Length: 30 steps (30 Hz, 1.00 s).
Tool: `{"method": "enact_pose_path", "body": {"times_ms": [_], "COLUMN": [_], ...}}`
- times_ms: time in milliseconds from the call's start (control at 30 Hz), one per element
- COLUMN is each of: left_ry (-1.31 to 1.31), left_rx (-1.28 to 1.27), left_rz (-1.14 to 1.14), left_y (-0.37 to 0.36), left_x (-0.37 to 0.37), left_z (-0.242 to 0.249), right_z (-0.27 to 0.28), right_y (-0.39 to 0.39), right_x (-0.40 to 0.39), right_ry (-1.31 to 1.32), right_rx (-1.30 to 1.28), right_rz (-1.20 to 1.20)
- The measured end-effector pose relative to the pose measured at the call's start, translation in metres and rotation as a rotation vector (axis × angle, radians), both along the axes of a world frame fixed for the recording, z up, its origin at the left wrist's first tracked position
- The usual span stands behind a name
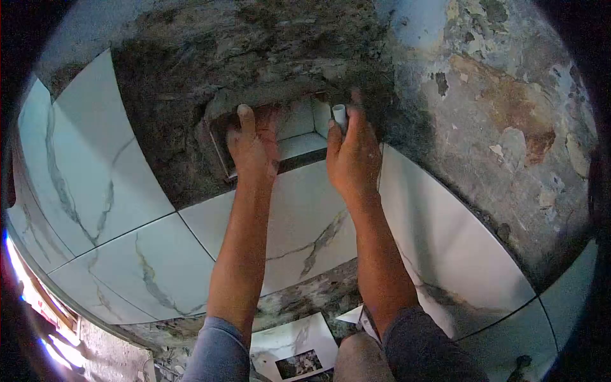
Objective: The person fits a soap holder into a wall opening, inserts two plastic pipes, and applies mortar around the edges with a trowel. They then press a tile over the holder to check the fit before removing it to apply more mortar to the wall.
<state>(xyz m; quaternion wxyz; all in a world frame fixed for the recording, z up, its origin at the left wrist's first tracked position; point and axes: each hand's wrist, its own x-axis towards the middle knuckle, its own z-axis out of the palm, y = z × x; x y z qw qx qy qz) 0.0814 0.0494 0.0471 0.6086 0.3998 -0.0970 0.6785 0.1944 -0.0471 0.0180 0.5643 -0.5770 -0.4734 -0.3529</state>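
Note:
A recessed niche (300, 145) lined with white tile is set in the rough dark wall (172, 83). My left hand (254, 143) is at the niche's left part, thumb up and fingers spread, slightly blurred, with nothing visible held in it. My right hand (353, 149) is at the niche's right edge, its thumb and fingers around a short white pipe piece (340, 115), whose open end points up. White marbled tiles (305, 235) cover the wall just below the niche.
Larger marbled tiles stand on the left (102, 146) and right (445, 248). The right wall (496, 95) is bare and patchy. Below, a loose tile (318, 337) with a rectangular cutout lies near my knee (359, 360).

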Motion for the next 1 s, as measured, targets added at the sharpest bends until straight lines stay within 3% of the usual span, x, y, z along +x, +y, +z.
{"method": "enact_pose_path", "body": {"times_ms": [67,133,200,467,533,667,767,833,900,1000], "left_ry": [0.000,0.032,0.014,0.011,0.063,0.089,-0.122,0.054,0.014,-0.055], "left_rx": [0.052,-0.060,0.010,0.033,-0.093,-0.045,-0.122,-0.162,-0.123,-0.060], "left_rz": [0.008,0.002,0.011,-0.020,0.010,0.132,0.174,-0.031,-0.049,-0.054], "left_y": [-0.001,-0.011,-0.003,0.000,0.002,0.007,-0.005,0.004,0.007,0.003], "left_x": [0.000,-0.002,0.002,0.000,-0.001,0.009,0.013,-0.001,0.002,0.006], "left_z": [0.000,0.002,0.001,-0.001,-0.001,-0.003,0.003,-0.002,-0.003,-0.002], "right_z": [0.001,0.002,0.004,0.007,0.007,0.007,0.007,0.010,0.016,0.009], "right_y": [-0.002,-0.001,0.002,0.008,0.007,0.007,0.005,0.000,-0.004,0.005], "right_x": [-0.006,-0.009,-0.009,-0.012,-0.012,-0.009,-0.010,-0.014,-0.016,-0.009], "right_ry": [-0.053,-0.106,-0.128,-0.082,-0.111,-0.092,-0.102,-0.099,-0.015,-0.085], "right_rx": [-0.006,-0.011,-0.152,-0.178,-0.142,-0.159,-0.144,-0.156,-0.301,-0.221], "right_rz": [0.053,0.105,0.134,0.058,0.040,0.090,0.093,0.097,0.074,0.077]}}
